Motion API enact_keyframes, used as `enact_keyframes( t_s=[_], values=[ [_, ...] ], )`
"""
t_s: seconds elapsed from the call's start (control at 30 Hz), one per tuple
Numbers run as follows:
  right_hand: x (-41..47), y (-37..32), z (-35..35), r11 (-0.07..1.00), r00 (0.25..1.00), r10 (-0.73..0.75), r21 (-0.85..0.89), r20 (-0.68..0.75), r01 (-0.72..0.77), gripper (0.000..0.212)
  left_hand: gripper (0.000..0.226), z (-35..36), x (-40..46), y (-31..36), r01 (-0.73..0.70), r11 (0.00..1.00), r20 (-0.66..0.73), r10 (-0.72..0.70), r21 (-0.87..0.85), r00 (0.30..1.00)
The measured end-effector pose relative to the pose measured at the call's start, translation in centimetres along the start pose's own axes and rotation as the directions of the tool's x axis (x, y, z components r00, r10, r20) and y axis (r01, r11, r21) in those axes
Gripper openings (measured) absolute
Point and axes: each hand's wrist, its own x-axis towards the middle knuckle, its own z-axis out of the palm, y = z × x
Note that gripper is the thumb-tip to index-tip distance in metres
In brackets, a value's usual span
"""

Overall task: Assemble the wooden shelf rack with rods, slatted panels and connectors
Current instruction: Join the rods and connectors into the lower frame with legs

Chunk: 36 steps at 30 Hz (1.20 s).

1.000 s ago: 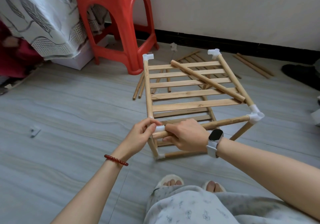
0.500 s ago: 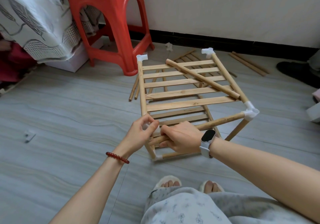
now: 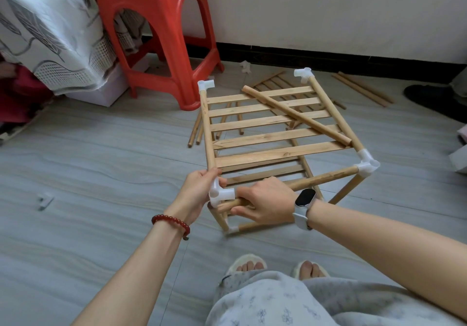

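Observation:
The wooden shelf rack (image 3: pixel 273 133) stands on the floor before me, with a slatted panel on top and white connectors at its corners. My left hand (image 3: pixel 197 189) grips the near-left white connector (image 3: pixel 221 194) where it meets the side rod. My right hand (image 3: pixel 267 203) grips the front rod (image 3: pixel 321 179), whose far end sits in the near-right connector (image 3: pixel 366 165). The rod's near end lies just below the left connector's socket, outside it. A loose rod (image 3: pixel 295 114) lies diagonally across the top panel.
A red plastic stool (image 3: pixel 161 35) stands behind the rack on the left, beside a draped bed. Spare rods (image 3: pixel 364 89) and another slatted panel (image 3: pixel 273 83) lie near the wall. A white connector (image 3: pixel 45 200) lies on the floor at left. My feet are below the rack.
My left hand has shifted on the corner, so the near-left connector now shows with the front rod's end just under its socket. My right hand keeps its grip on the rod.

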Motion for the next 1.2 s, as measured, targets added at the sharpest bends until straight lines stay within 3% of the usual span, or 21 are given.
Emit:
enact_keyframes(
  t_s=[0.1, 0.2, 0.43, 0.57, 0.73, 0.87, 1.0, 1.1, 1.2],
  values=[
    [0.2, 0.0, -0.1, 0.999, 0.999, 0.044, 0.032, -0.013, -0.043, 0.040, 0.023, 0.6, 0.2, 0.7, 0.038, 0.991, -0.032, -0.042, -0.128, 0.999],
    [0.7, 0.0, -0.2, 0.977, 0.988, 0.153, 0.151, -0.026, -0.147, 0.049, 0.025, 1.7, 0.5, 0.5, 0.018, 1.000, -0.141, -0.020, -0.020, 0.990],
    [1.1, -0.1, 0.4, 0.992, 0.995, 0.083, 0.101, -0.063, -0.076, 0.042, 0.029, 2.7, 0.7, 0.1, -0.065, 0.995, -0.291, 0.082, 0.070, 0.953],
    [1.3, -0.8, 0.5, 0.990, 0.994, 0.079, 0.123, -0.071, -0.069, 0.042, 0.026, 1.5, 0.6, 0.4, 0.015, 1.000, -0.183, -0.017, -0.013, 0.983],
    [1.0, -1.0, 0.4, 0.976, 0.995, 0.072, 0.211, -0.062, -0.057, 0.033, 0.034, -0.5, 1.2, 0.5, 0.029, 0.992, -0.084, -0.019, 0.121, 0.996],
    [3.1, -2.5, 0.5, 0.899, 0.963, 0.269, 0.358, -0.003, -0.250, 0.053, 0.048, -1.4, 2.6, 1.8, 0.094, 0.980, -0.009, -0.094, 0.174, 0.996],
    [4.9, -3.9, 1.0, 0.862, 0.927, 0.375, 0.361, 0.023, -0.357, 0.048, 0.045, -1.0, 3.7, 2.6, 0.065, 0.939, 0.038, -0.082, 0.338, 0.996],
    [5.0, -4.1, 1.0, 0.885, 0.927, 0.374, 0.314, -0.041, -0.343, 0.039, 0.044, -0.7, 4.3, 2.7, -0.027, 0.883, 0.069, -0.006, 0.468, 0.998],
    [4.7, -4.2, 0.6, 0.946, 0.944, 0.314, 0.111, -0.101, -0.303, 0.042, 0.046, -0.5, 4.5, 2.8, -0.115, 0.782, 0.113, 0.058, 0.613, 0.992]
  ],
)
